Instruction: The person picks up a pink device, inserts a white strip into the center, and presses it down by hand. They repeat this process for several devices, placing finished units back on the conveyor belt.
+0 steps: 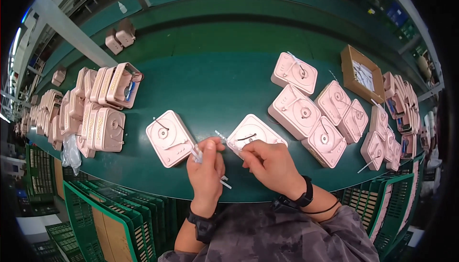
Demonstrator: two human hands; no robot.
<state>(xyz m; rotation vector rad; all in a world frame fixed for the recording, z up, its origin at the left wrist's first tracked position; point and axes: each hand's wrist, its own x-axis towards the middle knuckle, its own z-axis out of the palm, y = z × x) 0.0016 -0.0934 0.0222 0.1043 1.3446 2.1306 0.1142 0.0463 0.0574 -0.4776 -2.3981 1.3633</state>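
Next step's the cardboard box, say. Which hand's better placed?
Right, I'd say. The right hand is on the box's side and nearer it, pinching what looks like one pale strip. The left hand is farther off, loaded with several white pieces.

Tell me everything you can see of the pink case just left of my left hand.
The pale pink case is a rounded-corner box, plastic-looking, lying on the green table, turned at an angle. Its upper face shows a large circular outline, a dark wire near its centre, and small round details near the front. Your left hand, gripping thin whitish pieces, is beside its right side; whether they touch is unclear.
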